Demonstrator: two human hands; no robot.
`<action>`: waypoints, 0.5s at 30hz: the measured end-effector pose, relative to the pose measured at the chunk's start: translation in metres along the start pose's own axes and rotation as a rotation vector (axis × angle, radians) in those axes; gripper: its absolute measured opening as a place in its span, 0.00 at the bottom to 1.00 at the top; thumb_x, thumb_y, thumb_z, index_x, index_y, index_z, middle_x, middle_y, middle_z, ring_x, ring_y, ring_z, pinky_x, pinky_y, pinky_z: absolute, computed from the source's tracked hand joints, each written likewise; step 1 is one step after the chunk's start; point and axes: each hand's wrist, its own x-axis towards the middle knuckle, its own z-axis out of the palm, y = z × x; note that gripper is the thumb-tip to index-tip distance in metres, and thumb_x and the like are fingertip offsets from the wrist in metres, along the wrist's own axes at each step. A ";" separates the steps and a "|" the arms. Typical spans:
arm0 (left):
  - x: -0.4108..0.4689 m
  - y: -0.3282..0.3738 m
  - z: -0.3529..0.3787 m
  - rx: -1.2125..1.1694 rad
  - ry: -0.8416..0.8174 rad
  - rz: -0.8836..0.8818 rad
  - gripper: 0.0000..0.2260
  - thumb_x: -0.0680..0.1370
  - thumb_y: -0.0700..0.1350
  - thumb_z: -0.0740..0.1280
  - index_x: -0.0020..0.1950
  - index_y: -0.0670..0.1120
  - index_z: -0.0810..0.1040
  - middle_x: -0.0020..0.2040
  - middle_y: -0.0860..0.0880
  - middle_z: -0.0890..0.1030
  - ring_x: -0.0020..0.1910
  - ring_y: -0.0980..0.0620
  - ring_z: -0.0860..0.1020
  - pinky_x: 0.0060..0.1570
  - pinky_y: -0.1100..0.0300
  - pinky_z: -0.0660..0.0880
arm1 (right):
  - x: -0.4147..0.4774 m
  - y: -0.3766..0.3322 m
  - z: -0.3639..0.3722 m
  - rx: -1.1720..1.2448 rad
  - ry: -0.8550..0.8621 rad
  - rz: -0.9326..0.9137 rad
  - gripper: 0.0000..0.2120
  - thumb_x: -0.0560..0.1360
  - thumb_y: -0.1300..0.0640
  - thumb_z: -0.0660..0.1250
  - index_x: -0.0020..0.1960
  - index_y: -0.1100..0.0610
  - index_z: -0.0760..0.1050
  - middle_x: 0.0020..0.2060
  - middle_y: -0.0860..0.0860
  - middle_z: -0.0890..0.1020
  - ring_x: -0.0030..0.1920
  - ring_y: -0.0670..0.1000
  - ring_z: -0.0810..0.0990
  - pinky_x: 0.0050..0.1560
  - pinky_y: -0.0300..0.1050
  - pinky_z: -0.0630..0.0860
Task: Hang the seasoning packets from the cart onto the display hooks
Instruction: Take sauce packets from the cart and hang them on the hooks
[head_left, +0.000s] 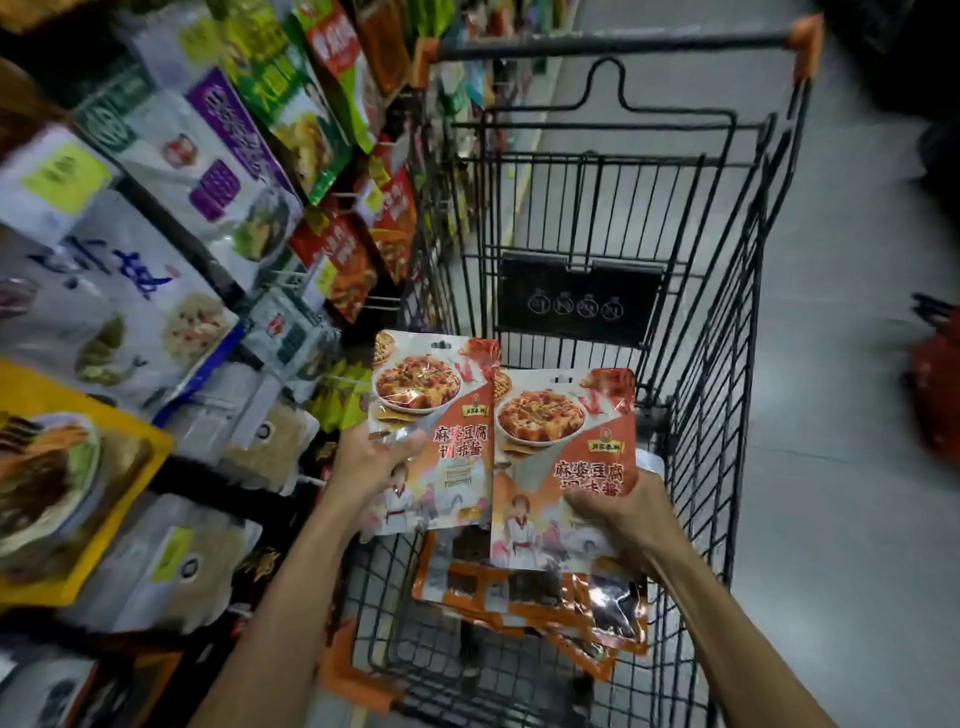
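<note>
Over the cart's (717, 364) near-left corner, L hand (374, 460) pinches one seasoning pkt (436, 415) by its left edge. R hand (623, 512) grips a second pkt (550, 441), overlapping it. Both stand upright, long axis vertical, hang-slots up top. Display hooks (382, 307) lie leftward, so L hand's nearer. Flat glossy pouches, crinkly film; spare pkts (519, 592) lie on the wire floor.

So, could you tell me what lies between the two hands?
Two overlapping packets: the left packet in the left hand, the right packet in the right hand; head view.
</note>
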 end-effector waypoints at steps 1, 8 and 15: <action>-0.019 0.013 -0.011 -0.026 0.026 0.025 0.08 0.72 0.41 0.73 0.37 0.43 0.76 0.26 0.46 0.73 0.20 0.53 0.68 0.22 0.64 0.65 | -0.010 -0.013 0.002 -0.016 -0.040 -0.035 0.17 0.62 0.60 0.78 0.47 0.60 0.76 0.33 0.51 0.84 0.31 0.49 0.84 0.29 0.35 0.77; -0.183 0.076 -0.090 -0.158 0.332 0.145 0.14 0.69 0.49 0.74 0.41 0.41 0.73 0.28 0.41 0.67 0.24 0.49 0.65 0.26 0.56 0.64 | -0.100 -0.096 0.030 -0.060 -0.312 -0.255 0.20 0.58 0.54 0.79 0.44 0.61 0.77 0.34 0.49 0.85 0.34 0.49 0.85 0.30 0.36 0.78; -0.364 0.106 -0.160 -0.235 0.697 0.239 0.28 0.66 0.55 0.76 0.52 0.35 0.72 0.23 0.46 0.69 0.22 0.49 0.67 0.29 0.52 0.66 | -0.204 -0.148 0.089 -0.046 -0.581 -0.425 0.08 0.65 0.66 0.75 0.33 0.60 0.77 0.23 0.49 0.81 0.23 0.44 0.80 0.23 0.33 0.73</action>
